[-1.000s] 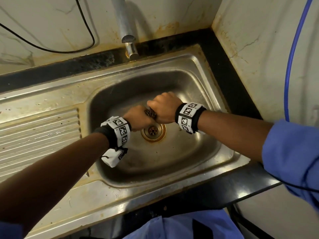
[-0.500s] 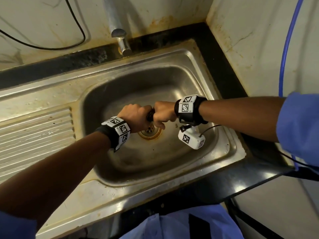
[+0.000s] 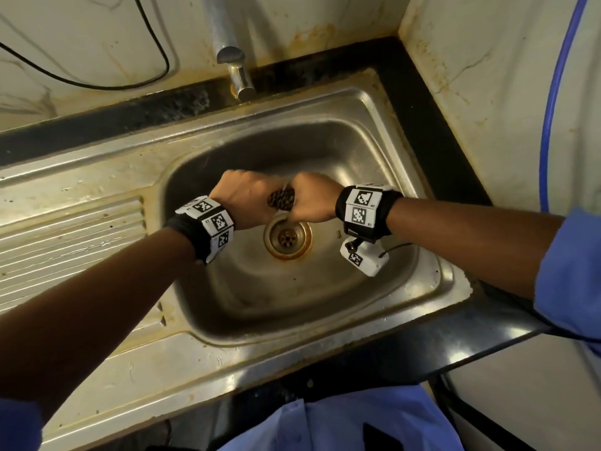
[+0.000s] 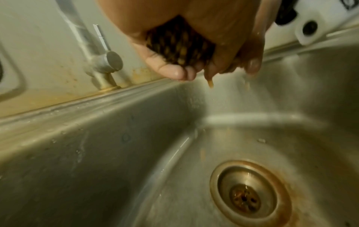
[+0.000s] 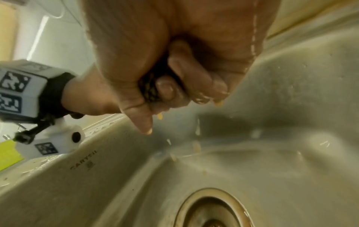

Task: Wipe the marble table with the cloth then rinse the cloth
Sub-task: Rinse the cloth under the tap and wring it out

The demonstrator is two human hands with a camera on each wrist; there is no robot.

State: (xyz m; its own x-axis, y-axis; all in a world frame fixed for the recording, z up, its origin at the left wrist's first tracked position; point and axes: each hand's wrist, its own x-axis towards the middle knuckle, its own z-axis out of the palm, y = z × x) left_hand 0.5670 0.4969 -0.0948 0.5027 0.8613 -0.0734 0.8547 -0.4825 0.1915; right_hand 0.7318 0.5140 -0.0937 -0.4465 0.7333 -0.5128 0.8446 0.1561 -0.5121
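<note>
From the head view, both hands meet over the middle of a stainless steel sink (image 3: 325, 307), just above its drain (image 3: 287, 236). The left hand (image 3: 245, 201) and right hand (image 3: 313, 201) are each clenched round an end of the cloth (image 3: 281, 199), a dark, speckled wad that shows only in the gap between the two fists. A tap (image 3: 239, 76) stands at the back rim, and a ribbed draining board (image 3: 65, 242) lies to the left of the basin.

In the left wrist view, the cloth (image 4: 180, 47) is squeezed between the fingers (image 4: 169, 67), and yellowish drops (image 4: 210, 84) fall from them toward the drain (image 4: 246, 198).

In the right wrist view, the fingers (image 5: 186, 72) curl tightly over the cloth (image 5: 148, 89), with wet fingertips and drops (image 5: 159, 116) falling into the basin.
</note>
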